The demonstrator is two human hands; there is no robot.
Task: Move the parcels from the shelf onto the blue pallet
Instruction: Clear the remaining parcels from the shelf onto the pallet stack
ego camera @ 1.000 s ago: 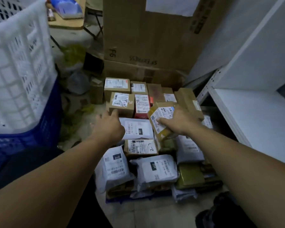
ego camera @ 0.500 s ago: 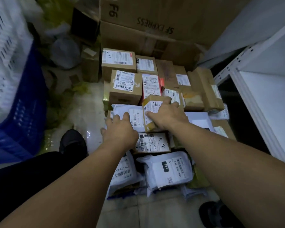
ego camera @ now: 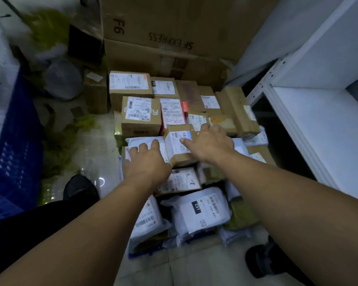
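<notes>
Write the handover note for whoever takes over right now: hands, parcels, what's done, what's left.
Left hand: open, fingers resting on a white plastic mailer bag.
Right hand: open, lying on the small brown cardboard box with a white label, which sits on the pile.
Done: this box and many other parcels are stacked on the blue pallet.
Left: lift both hands away; whether more parcels wait on the white metal shelf cannot be told.
</notes>
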